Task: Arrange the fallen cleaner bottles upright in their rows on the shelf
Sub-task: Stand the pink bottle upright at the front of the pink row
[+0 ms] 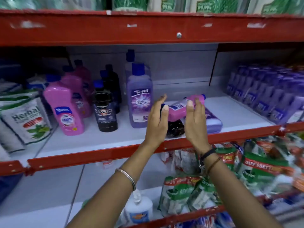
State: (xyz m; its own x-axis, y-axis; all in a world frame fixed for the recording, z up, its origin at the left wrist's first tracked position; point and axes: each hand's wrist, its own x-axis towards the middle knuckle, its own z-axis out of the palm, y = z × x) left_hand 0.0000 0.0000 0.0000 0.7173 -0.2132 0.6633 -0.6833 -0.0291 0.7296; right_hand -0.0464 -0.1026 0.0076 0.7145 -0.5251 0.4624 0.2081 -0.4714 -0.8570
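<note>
A small pile of fallen bottles lies on the white shelf (pixel 92 139). On top is a pink bottle (pixel 177 111) on its side, blue cap to the right. Under it lie a dark bottle (pixel 175 129) and a purple bottle (pixel 213 120). My left hand (pixel 156 122) is open just left of the pink bottle, thumb near its end. My right hand (pixel 195 120) is open in front of it, fingers raised. Neither hand clasps a bottle. Upright rows stand to the left: pink bottles (pixel 65 109), dark Bactin bottles (pixel 105 111), purple Bactin bottles (pixel 139 99).
Herbal pouches (pixel 24 119) fill the shelf's left end. Purple packs (pixel 266 96) are stacked at the right behind a divider. A red shelf lip (pixel 98 155) runs along the front. Green pouches (pixel 246 170) and a white pump bottle (pixel 138 208) sit on lower shelves.
</note>
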